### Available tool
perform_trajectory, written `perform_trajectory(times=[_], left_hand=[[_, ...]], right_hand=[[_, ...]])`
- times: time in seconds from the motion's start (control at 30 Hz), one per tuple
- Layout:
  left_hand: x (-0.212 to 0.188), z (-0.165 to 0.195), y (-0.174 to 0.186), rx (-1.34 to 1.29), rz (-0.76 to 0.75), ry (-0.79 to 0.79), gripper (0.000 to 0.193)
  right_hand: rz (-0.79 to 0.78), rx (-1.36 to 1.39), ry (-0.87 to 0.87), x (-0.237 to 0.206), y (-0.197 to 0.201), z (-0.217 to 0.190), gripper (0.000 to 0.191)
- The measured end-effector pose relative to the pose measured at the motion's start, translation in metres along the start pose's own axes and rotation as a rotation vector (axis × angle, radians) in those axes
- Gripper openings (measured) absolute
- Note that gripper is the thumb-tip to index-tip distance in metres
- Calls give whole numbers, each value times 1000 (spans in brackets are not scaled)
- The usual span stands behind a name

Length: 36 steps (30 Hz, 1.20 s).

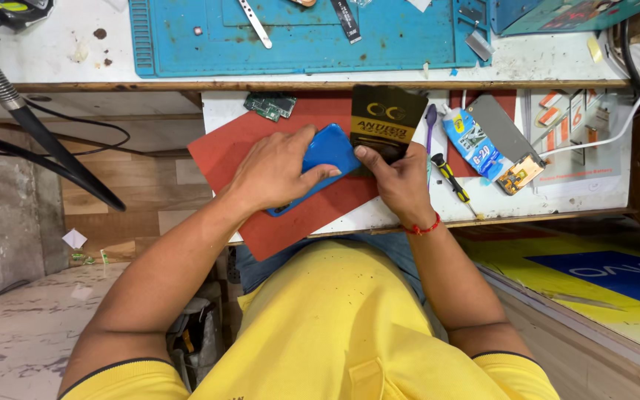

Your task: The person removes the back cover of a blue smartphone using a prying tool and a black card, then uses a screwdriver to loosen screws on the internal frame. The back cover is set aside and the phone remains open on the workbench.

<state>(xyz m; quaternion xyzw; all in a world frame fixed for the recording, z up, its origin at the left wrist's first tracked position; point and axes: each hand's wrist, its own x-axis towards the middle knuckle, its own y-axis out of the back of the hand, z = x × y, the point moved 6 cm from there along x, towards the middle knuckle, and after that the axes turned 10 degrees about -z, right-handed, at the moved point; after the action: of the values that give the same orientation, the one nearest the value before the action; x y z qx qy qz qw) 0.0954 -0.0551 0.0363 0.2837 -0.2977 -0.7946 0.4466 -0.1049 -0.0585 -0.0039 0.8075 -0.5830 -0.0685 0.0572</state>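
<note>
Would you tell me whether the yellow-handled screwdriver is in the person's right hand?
No, the yellow-handled screwdriver lies on the table beside the right hand, which holds a black-and-gold packet.

A phone repair workshop is shown: a blue silicone repair mat (379,44), loose circuit boards (270,106), a screwdriver (451,178) and a glue tube (472,141) are spread over the worktop (557,194).

both hands (275,174) (401,181) forward, fingers curled

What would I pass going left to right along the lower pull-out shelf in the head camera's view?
Red mat → green circuit board → left hand → blue phone → right hand → yellow-handled screwdriver → blue glue tube → grey phone part → white cable.
</note>
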Motion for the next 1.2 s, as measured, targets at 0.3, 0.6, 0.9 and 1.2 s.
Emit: perform_trajectory(times=[0.3, 0.6, 0.9, 1.2], left_hand=[[24, -16, -10, 28, -113, -23, 65], [23, -20, -6, -90, -123, 98, 57], [30, -14, -3, 26, -65, -19, 58], [28, -10, -13, 78, -205, 71, 56]], right_hand=[[-23, 28, -43, 32, -1, 5, 16], [-61, -72, -82, 31, 1, -6, 20], [-113, 9, -104, 49, 1, 1, 21], [-222, -125, -202, 38, 12, -4, 22]])
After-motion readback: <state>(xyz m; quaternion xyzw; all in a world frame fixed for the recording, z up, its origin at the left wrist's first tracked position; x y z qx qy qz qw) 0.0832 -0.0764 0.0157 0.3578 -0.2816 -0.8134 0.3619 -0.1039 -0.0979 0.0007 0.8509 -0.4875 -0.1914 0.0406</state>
